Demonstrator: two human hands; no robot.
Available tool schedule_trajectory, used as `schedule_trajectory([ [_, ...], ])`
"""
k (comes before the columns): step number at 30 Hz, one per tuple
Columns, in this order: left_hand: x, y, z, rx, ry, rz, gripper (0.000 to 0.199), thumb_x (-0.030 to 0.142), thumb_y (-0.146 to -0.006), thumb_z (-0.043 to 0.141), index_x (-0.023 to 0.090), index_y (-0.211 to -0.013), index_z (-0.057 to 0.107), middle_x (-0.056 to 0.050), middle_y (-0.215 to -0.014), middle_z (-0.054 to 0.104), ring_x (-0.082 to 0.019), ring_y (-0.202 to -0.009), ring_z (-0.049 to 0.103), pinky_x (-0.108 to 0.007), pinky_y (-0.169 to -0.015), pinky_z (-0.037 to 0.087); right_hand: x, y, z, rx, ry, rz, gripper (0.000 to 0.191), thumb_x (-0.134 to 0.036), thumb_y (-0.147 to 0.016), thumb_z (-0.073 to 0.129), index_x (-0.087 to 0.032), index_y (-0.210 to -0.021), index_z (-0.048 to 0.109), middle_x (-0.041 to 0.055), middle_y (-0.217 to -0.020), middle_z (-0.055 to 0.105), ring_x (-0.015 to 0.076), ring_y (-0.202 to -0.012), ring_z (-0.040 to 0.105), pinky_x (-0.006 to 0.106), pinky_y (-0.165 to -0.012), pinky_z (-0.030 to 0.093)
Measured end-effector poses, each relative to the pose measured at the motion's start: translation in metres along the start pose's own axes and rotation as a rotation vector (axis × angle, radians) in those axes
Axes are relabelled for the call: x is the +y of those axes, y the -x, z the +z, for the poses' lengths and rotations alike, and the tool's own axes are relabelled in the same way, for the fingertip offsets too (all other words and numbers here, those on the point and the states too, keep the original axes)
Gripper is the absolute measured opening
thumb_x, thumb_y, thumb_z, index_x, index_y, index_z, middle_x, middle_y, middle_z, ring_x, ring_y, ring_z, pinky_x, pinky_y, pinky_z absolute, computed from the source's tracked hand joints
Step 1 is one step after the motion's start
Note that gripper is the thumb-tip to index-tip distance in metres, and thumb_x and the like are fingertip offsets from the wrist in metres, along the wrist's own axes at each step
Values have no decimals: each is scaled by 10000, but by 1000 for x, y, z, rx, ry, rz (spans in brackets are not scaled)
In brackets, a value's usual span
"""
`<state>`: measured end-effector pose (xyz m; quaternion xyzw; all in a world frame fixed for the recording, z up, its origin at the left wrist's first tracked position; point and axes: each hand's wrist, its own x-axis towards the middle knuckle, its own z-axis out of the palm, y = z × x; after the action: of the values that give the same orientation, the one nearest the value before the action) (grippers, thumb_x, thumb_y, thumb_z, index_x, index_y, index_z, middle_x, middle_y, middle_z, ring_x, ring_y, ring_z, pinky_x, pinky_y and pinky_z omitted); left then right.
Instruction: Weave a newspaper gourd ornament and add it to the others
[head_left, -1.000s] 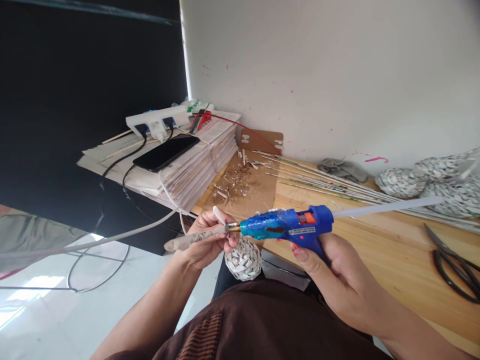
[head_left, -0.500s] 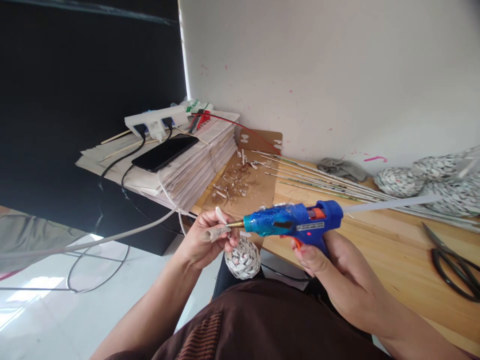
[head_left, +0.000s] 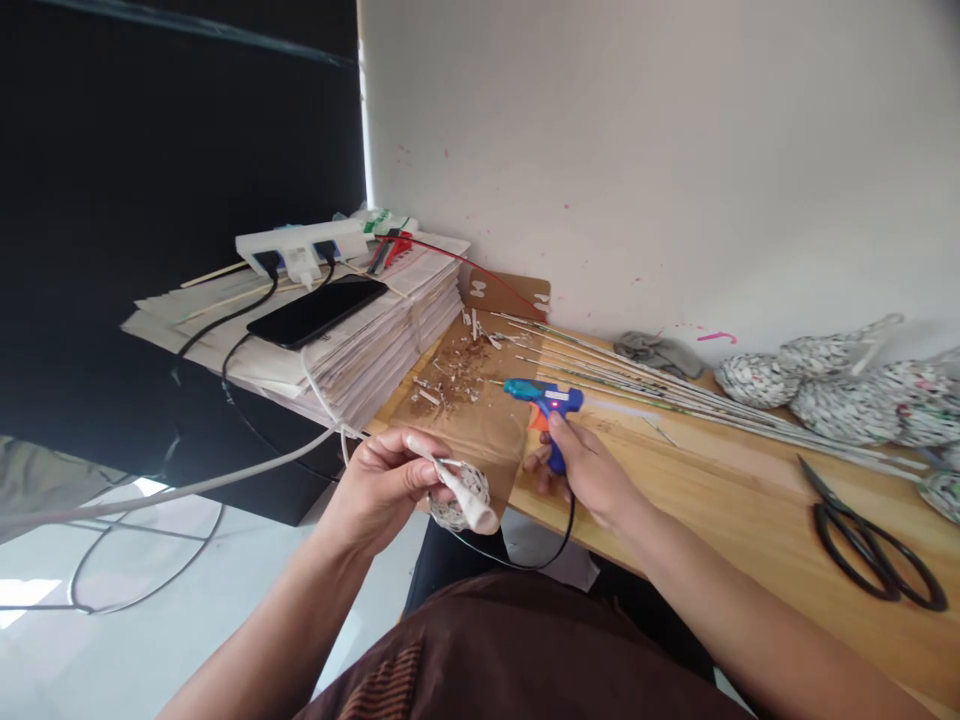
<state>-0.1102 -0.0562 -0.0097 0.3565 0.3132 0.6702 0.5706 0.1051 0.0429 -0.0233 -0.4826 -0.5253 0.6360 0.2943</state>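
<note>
My left hand pinches a pale rolled-paper piece whose open end points toward me. Just behind that piece, partly covered by it, hangs a woven paper ball; whether the two are joined I cannot tell. My right hand is wrapped round the handle of a blue hot glue gun with an orange trigger and a lit red light. Its teal nozzle end points left, over the littered cardboard. A clear glue stick sticks out of the back of the gun, and a dark cord drops from its handle.
Black-handled scissors lie on the wooden table at right. Long paper sticks run along the wall beside a grey cloth and woven paper shapes. At left, a paper stack carries a phone and a power strip.
The glue gun has moved away from my left hand, forward over the table. My left hand has turned the paper piece, so its open end now faces down and toward me.
</note>
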Motion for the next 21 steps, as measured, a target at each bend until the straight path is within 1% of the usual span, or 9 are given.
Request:
schedule_trajectory([
  [2,1,2,1,18,-53,30,173,225,-663,918,156,-771,802,-78,-695,765,-169,-583,713,-230,-531,598,-1,-14,8,-23,42,93,355,-484,-1057,358,-198,-876,462,18,-616,691,122,-375,593,215,-392,419],
  [4,2,4,1,24,-106,62,159,208,-673,910,161,-781,805,-77,-709,771,-173,-593,721,-246,-562,609,-5,-28,15,-46,71,153,354,-470,-1068,327,-192,-893,461,21,-596,702,133,-340,594,226,-392,429],
  [5,2,5,0,21,-130,75,148,206,-688,901,163,-791,806,-75,-716,772,-175,-606,725,-252,-579,613,-7,-34,18,-53,81,174,359,-470,-1071,317,-188,-908,466,28,-595,710,140,-337,602,221,-372,400],
  [8,2,10,-3,-6,-192,85,107,202,-749,861,163,-831,804,-73,-760,775,-172,-656,732,-255,-626,616,-14,-52,24,-45,95,237,388,-479,-1080,267,-176,-958,478,46,-613,725,153,-350,631,196,-308,227],
  [10,1,13,-5,-24,-216,80,84,200,-783,835,165,-850,797,-67,-784,771,-163,-676,727,-248,-635,612,-17,-61,24,-31,100,276,419,-499,-1081,229,-176,-989,481,42,-617,724,150,-354,635,190,-307,171],
  [13,0,13,-4,-35,-242,75,76,212,-807,817,156,-848,787,-60,-792,752,-150,-678,710,-235,-628,602,-20,-71,19,-4,103,313,459,-536,-1075,189,-182,-1053,479,21,-617,716,141,-357,635,181,-323,203],
  [16,-1,9,0,-39,-261,77,78,216,-808,817,151,-828,779,-56,-780,743,-138,-665,696,-220,-614,590,-22,-76,14,15,112,341,460,-526,-1079,164,-180,-1124,463,8,-621,707,137,-377,645,179,-336,230],
  [21,-2,3,12,-16,-302,119,65,200,-797,824,157,-800,775,-53,-781,758,-125,-651,699,-200,-610,588,-25,-82,13,-6,158,346,480,-528,-1076,133,-206,-1185,472,6,-658,716,141,-414,659,184,-351,254],
])
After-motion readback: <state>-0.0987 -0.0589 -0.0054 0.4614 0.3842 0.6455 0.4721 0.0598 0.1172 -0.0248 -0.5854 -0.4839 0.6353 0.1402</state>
